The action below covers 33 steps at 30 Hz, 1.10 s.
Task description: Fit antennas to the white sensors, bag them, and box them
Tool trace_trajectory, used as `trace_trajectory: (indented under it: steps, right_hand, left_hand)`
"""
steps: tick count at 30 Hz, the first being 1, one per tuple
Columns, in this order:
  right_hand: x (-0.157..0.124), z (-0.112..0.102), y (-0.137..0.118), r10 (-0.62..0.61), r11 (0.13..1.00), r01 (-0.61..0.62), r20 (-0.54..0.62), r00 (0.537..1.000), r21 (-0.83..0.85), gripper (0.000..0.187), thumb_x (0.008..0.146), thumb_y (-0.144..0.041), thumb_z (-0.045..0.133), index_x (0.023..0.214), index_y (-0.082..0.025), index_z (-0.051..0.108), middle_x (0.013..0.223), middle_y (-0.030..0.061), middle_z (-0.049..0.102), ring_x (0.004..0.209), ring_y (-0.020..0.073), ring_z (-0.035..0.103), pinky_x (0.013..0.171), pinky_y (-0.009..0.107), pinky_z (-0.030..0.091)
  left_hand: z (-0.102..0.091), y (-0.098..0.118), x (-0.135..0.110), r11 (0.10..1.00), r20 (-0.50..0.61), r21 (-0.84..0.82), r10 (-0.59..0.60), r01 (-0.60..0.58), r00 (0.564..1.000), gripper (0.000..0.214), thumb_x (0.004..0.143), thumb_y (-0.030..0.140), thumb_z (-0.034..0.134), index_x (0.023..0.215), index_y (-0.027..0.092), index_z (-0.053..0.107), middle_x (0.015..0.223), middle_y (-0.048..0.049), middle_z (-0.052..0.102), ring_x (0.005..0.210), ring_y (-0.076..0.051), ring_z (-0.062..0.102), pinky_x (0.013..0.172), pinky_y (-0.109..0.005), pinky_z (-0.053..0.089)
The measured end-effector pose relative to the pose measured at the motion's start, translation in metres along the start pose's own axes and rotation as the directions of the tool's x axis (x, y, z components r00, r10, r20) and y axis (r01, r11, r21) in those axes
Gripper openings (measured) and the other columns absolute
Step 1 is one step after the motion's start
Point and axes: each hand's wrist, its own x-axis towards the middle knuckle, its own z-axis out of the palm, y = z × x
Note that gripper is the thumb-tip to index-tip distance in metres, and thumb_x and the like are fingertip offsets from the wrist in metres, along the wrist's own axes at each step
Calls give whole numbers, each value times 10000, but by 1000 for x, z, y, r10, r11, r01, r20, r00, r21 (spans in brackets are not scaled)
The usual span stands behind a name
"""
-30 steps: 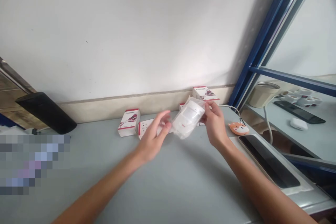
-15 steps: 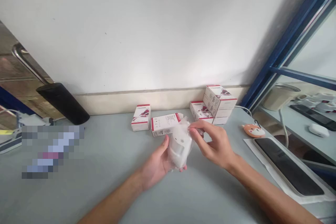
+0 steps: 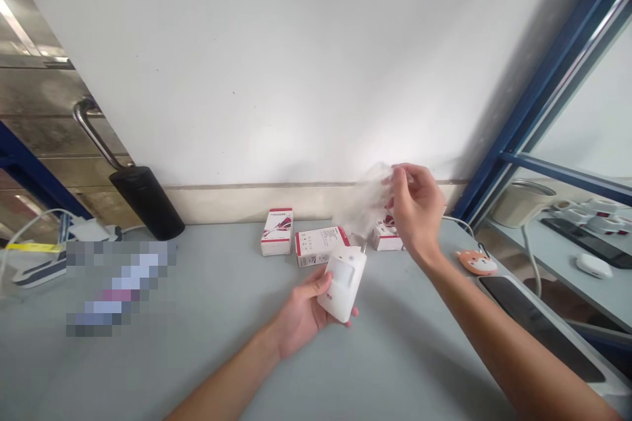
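In the middle of the head view, my left hand [image 3: 310, 306] is closed round a white motion sensor [image 3: 340, 286], thumb on its front and fingertips showing at its right edge. The sensor is bare, with a small metal antenna at its top right corner. Up and to the right, my right hand [image 3: 419, 207] pinches a clear plastic bag [image 3: 363, 200], which trails to the left and is blurred by motion. The bag hangs just above the sensor. Behind the sensor lies a white and red box [image 3: 320, 245].
Left of it stands another small box [image 3: 277, 231]. More boxes [image 3: 388, 237] are partly hidden behind my right hand. A phone [image 3: 540, 329] and an orange animal-faced case [image 3: 476, 262] lie at the right. A black cylinder [image 3: 148, 202] with a metal handle rests at the left.
The plastic bag has come off the motion sensor. My right hand has moved up and to the right with it, while my left hand keeps hold of the sensor.
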Motion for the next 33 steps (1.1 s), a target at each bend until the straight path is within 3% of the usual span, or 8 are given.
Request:
trace_trajectory:
  steps: [4, 9, 13, 16, 19, 24, 29, 33]
  right_hand:
    - [5, 23, 37, 213, 965, -174, 203, 956, -195, 292, 1050, -438, 411, 1206, -220, 528, 1117, 97, 726, 834, 184, 715, 673, 306, 560]
    - [-20, 41, 72, 279, 915, -141, 341, 898, -379, 380, 925, -435, 601, 1206, -181, 579, 1145, 173, 697, 1049, 331, 681, 932, 500, 541]
    - [-33, 33, 58, 195, 895, -18, 355, 914, -445, 486, 945, -444, 575, 1358, -191, 542, 1427, 224, 534, 1350, 415, 473, 1107, 599, 397]
    - [-40, 14, 34, 153, 908, 53, 447, 881, -416, 390, 1031, -504, 459, 1285, -236, 585, 1256, 155, 633, 1178, 340, 566, 1005, 490, 464]
    - [-53, -6, 17, 375, 914, -179, 596, 710, -363, 442, 1053, -630, 403, 1076, -256, 638, 934, 51, 677, 827, 231, 596, 769, 369, 471]
    - [-76, -19, 16, 593, 719, -632, 731, 338, -291, 539, 1007, -711, 475, 1086, -240, 725, 673, -29, 505, 630, 148, 389, 608, 302, 314]
    - [-83, -19, 24, 592, 668, -715, 731, 340, -208, 475, 981, -661, 593, 992, -227, 787, 650, -48, 386, 646, 136, 301, 620, 300, 264]
    - [-77, -21, 28, 605, 670, -731, 662, 442, -124, 467, 961, -658, 641, 879, -211, 750, 669, -48, 358, 642, 131, 281, 593, 291, 254]
  left_hand:
    - [1, 1, -2, 999, -14, -23, 37, -37, 999, 474, 1003, 384, 615, 1405, 136, 591, 1241, -192, 721, 813, -252, 734, 722, -370, 514]
    - [2, 7, -1, 990, -53, -111, 86, -91, 995, 566, 1043, 500, 490, 1452, 117, 564, 1234, -227, 735, 743, -248, 700, 725, -379, 485]
    - [1, 10, -1, 986, -75, -109, 119, -127, 990, 531, 1051, 457, 460, 1449, 128, 583, 1225, -212, 738, 768, -263, 694, 751, -392, 479]
    - [2, 10, 0, 989, -96, -78, 119, -126, 988, 488, 1045, 419, 463, 1397, 123, 626, 1193, -192, 743, 768, -257, 684, 757, -388, 473]
    - [5, 6, -1, 992, -114, -76, 96, -105, 989, 478, 1034, 387, 427, 1335, 96, 657, 1149, -195, 749, 734, -252, 672, 743, -389, 469]
    - [16, -2, -7, 996, -119, -51, 63, -69, 991, 494, 996, 365, 395, 1260, 63, 683, 1038, -197, 759, 685, -254, 666, 695, -376, 455]
    - [23, -5, -9, 996, -179, -41, 64, -73, 982, 493, 967, 341, 393, 1226, 48, 692, 953, -178, 746, 632, -228, 627, 666, -367, 452]
    - [19, -4, -7, 999, -153, -21, 42, -45, 987, 507, 987, 339, 381, 1301, 57, 660, 961, -185, 753, 631, -232, 625, 686, -382, 471]
